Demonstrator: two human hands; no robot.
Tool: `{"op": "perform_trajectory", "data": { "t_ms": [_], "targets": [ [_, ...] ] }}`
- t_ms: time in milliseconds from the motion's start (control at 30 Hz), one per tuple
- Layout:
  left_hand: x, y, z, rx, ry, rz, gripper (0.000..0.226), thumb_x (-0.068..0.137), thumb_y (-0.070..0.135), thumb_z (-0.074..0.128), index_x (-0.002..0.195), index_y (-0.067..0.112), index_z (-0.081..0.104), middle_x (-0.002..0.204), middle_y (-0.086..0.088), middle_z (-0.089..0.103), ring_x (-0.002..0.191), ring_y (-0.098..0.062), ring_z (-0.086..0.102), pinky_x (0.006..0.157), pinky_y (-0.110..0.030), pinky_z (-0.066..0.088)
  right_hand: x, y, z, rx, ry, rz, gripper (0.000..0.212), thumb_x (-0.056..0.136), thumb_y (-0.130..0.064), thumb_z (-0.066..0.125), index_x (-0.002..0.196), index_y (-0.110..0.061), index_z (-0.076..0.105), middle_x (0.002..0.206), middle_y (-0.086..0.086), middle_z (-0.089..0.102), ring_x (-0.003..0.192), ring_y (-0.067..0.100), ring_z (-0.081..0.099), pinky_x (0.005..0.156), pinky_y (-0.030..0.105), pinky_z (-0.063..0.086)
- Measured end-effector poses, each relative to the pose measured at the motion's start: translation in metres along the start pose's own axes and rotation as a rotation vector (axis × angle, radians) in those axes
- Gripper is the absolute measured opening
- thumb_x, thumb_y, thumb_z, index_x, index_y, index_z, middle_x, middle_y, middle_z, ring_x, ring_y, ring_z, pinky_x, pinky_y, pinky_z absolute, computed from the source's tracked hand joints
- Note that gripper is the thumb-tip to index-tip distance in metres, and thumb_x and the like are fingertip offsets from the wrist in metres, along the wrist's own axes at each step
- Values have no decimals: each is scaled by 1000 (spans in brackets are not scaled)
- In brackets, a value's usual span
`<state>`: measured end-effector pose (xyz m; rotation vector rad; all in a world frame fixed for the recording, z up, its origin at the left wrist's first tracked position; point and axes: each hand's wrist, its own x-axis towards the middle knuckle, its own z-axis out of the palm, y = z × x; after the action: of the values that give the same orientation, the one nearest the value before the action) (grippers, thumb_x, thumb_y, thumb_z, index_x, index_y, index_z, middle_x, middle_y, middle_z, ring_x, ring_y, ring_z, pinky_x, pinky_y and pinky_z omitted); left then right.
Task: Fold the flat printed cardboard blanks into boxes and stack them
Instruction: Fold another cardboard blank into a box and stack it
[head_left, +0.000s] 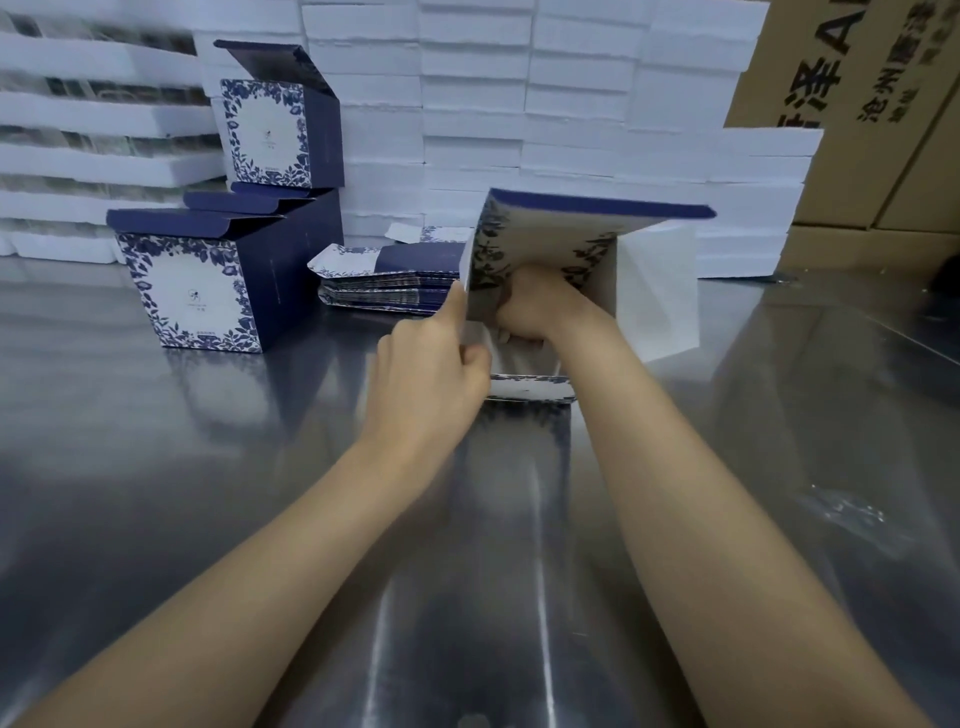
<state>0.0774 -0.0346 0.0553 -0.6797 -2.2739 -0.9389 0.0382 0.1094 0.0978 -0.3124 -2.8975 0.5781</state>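
A half-formed blue-and-white floral box (597, 249) lies on its side on the steel table, its open end facing me. My right hand (530, 306) is inside it, fingers curled against an inner flap. My left hand (431, 364) holds the box's left edge, the index finger stretched up along it and the other fingers pinching a white flap. Behind lies a pile of flat printed blanks (389, 280). At the left stand three folded boxes with lids open: one in front (197, 291), one behind it (301, 228), one on top (275, 124).
White foam trays (519, 104) are stacked as a wall along the back of the steel table (208, 467). Brown shipping cartons (872, 114) with black lettering stand at the right. A clear plastic scrap (852, 509) lies on the table at the right.
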Motion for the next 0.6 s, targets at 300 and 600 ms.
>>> {"op": "perform_trajectory", "data": {
  "t_ms": [300,600],
  "targets": [
    [-4,8,-2,-25,-67,21,58,78,8,49,134,20,54,55,-6,40,63,-36,39,60,-41,38,0,15,2,-59,-70,-9,22,85,-1,53,104,-4,64,93,11,60,86,25,55,70,29,37],
    [-5,7,1,40,-102,58,60,82,9,50,142,18,46,60,-7,42,68,-36,40,62,-41,33,-3,19,1,30,-146,101,25,87,-9,47,94,-2,69,97,17,70,94,31,67,86,39,54]
  ]
}}
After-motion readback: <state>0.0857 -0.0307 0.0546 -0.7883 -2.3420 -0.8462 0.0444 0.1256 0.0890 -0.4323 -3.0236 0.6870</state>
